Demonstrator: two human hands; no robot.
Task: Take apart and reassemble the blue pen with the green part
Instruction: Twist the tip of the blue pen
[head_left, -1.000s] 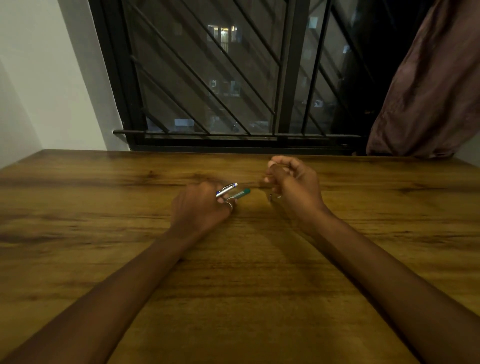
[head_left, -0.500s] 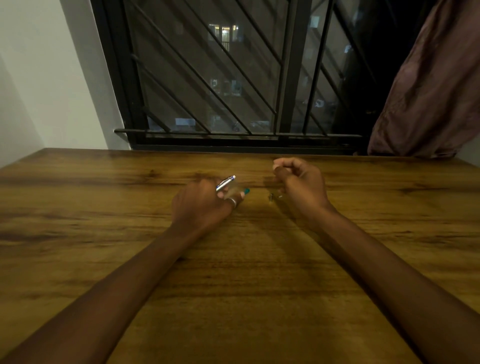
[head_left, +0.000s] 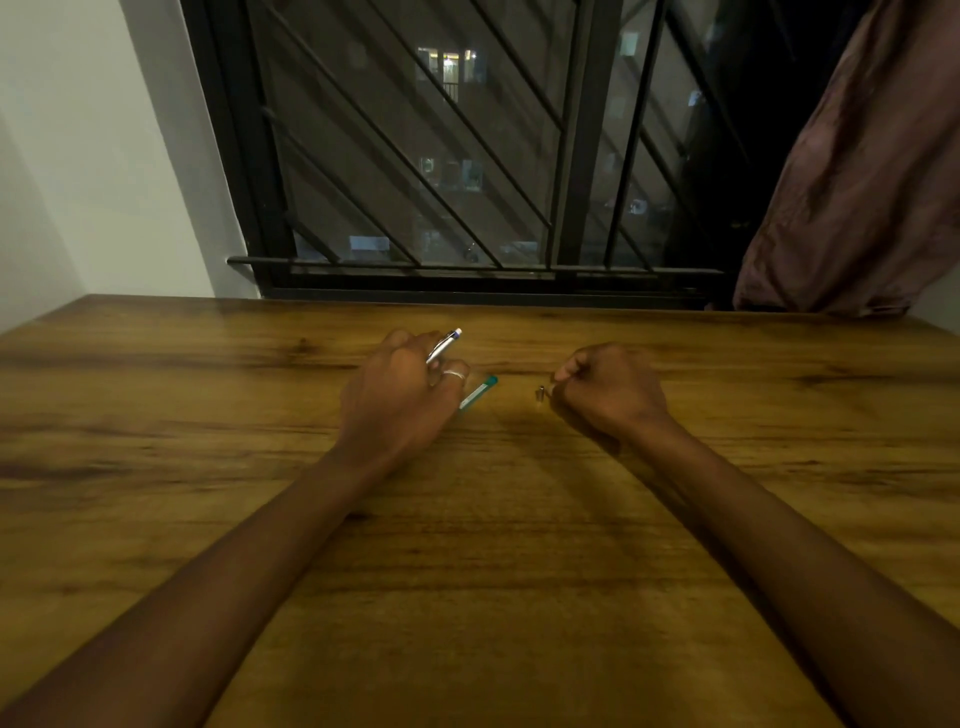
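Observation:
My left hand (head_left: 400, 395) grips the silver and blue upper part of the pen (head_left: 444, 345), whose end sticks out past my knuckles toward the window. The clear pen part with the green end (head_left: 479, 393) lies on the wooden table (head_left: 156, 441) just right of that hand, touching or nearly touching my ringed finger. A small metal pen piece (head_left: 540, 393) stands on the table between my hands. My right hand (head_left: 610, 395) rests on the table with its fingers curled; whether it pinches anything is hidden.
A barred window (head_left: 467, 156) runs along the table's far edge. A brown curtain (head_left: 857, 182) hangs at the back right. A white wall (head_left: 78, 156) is at the left.
My right hand has come down and drawn back to the right, next to the small metal piece. The green-ended part now lies further out from under my left hand.

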